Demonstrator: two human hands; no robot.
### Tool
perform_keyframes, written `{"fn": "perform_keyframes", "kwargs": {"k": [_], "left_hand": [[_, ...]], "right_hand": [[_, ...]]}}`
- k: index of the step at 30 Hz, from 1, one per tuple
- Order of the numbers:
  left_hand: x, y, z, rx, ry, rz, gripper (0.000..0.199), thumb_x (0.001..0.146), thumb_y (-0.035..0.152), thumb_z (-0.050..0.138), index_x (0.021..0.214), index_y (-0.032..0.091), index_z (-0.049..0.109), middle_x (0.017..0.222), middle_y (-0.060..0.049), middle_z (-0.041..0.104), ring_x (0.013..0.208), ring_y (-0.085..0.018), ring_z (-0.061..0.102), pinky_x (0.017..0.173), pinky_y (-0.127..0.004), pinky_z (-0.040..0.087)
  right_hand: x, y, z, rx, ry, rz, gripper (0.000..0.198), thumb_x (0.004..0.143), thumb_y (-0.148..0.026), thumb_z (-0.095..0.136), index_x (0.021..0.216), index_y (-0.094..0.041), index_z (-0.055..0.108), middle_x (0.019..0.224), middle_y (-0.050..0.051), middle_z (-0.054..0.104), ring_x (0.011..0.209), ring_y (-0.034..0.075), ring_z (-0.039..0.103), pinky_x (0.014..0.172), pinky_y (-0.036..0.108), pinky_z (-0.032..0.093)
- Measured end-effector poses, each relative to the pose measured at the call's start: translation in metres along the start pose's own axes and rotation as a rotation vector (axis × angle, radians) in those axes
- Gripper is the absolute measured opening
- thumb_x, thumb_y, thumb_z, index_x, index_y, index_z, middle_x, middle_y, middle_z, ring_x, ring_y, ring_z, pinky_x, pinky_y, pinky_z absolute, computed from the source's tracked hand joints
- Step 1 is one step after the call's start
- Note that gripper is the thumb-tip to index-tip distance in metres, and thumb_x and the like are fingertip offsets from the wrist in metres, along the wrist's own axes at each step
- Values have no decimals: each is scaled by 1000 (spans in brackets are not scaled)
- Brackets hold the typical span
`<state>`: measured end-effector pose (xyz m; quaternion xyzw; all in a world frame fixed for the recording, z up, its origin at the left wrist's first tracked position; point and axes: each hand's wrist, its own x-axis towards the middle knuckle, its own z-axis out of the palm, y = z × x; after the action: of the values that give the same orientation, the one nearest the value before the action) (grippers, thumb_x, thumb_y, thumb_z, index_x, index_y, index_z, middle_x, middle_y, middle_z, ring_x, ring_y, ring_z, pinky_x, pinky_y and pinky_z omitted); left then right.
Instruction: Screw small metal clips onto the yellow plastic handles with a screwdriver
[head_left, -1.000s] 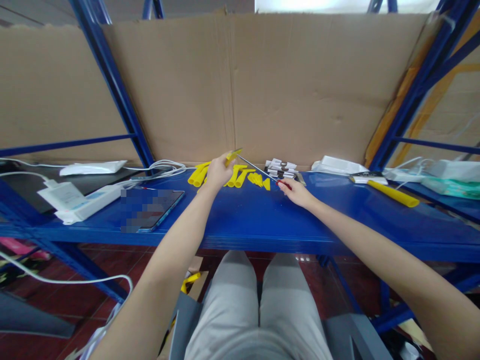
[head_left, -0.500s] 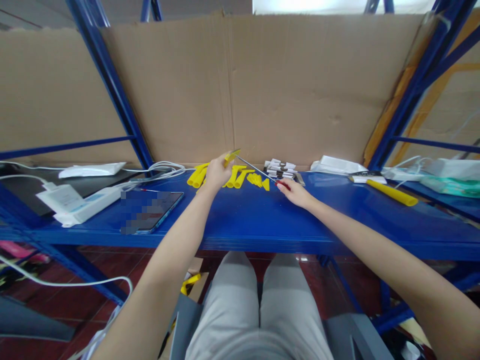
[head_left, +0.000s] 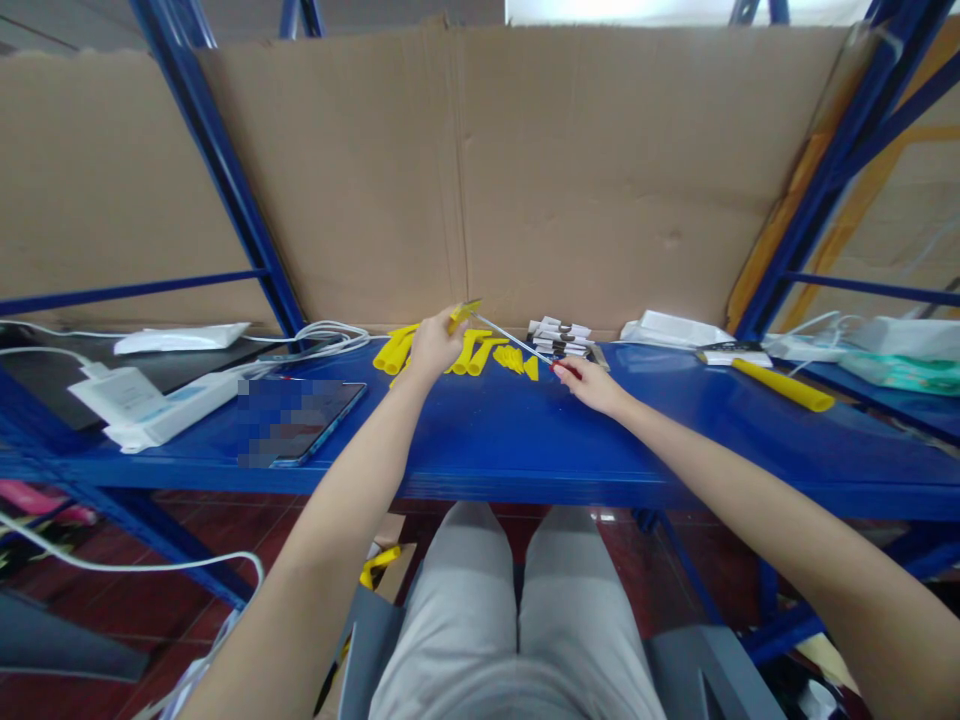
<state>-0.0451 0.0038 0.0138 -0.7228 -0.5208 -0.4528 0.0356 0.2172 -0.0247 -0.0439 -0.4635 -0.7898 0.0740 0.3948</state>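
My left hand (head_left: 437,343) is closed around a small yellow piece (head_left: 464,314) with a thin dark strip at its upper end. Between the fingers of my right hand (head_left: 586,382) is the red handle of a screwdriver (head_left: 517,341). Its long, thin metal shaft slants up and left, with the tip close to the yellow piece; whether they touch I cannot tell. On both sides of my left hand lie yellow tubular handles (head_left: 478,357). Several small yellow wedge-shaped bits (head_left: 510,359) lie just left of my right hand.
Behind the right hand are stacked black-and-white packets (head_left: 559,336). A phone (head_left: 322,420) and a white power strip (head_left: 176,408) lie at left on the blue shelf (head_left: 525,450). At right are a yellow tube (head_left: 784,385) and white packages (head_left: 675,330). Cardboard (head_left: 570,170) walls the back.
Both hands keep their places and their holds. The screwdriver's shaft shows slightly shifted and brighter; the whole view has moved very little.
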Motion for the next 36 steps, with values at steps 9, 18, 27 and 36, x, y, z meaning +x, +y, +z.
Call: {"fn": "perform_keyframes", "kwargs": {"k": [9,18,27,36], "left_hand": [[-1,0,1,-6,-17,33,36,86,28,47,115,15,63,108,-12,68,105,-26,61,91,-34,45],[0,0,0,20,-14,-3,35,86,28,48,114,14,63,106,-13,69,104,-26,62,89,-35,45],[-2,2,-1,28,-30,14,36,86,30,47,115,15,63,106,-12,69,103,-26,62,88,-33,45],[0,-2,1,1,-43,-4,35,85,30,48,113,15,64,105,-12,69,104,-26,61,89,-33,45]], "right_hand": [[-3,0,1,-25,69,10,17,77,-35,56,75,-20,48,70,2,57,64,16,52,64,28,41],[-1,-3,0,-48,8,-6,21,83,-38,45,75,-20,51,69,3,57,64,16,51,63,29,41],[-1,-2,1,17,15,49,18,81,-37,47,77,-20,49,68,2,57,63,16,52,64,29,42],[-2,-2,-1,103,-13,66,36,82,-54,44,71,-20,50,60,1,53,54,13,50,54,26,40]]}}
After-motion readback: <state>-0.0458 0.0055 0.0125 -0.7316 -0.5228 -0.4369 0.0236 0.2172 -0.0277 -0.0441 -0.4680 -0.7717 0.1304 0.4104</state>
